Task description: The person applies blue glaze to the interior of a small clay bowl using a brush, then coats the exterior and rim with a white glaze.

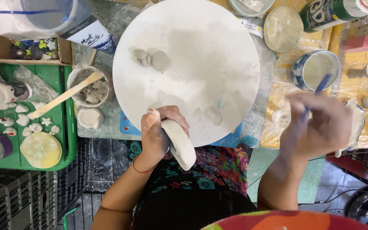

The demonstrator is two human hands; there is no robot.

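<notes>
My left hand (156,132) grips a white, oval clay piece (180,145) at the near edge of the round white board (218,51). My right hand (320,125), blurred by motion, holds a thin blue brush (322,84) whose tip reaches into a blue-and-white cup (300,72) of cloudy water at the right. Two small grey clay lumps (151,59) lie on the board's far left, and wet smears (211,114) mark its near part.
A green tray (62,76) at the left holds small white clay shapes, bottles and a pale disc. A pot of clay (91,91) with a wooden stick stands beside the board. Jars, a tube and small white figures crowd the yellow surface at the right.
</notes>
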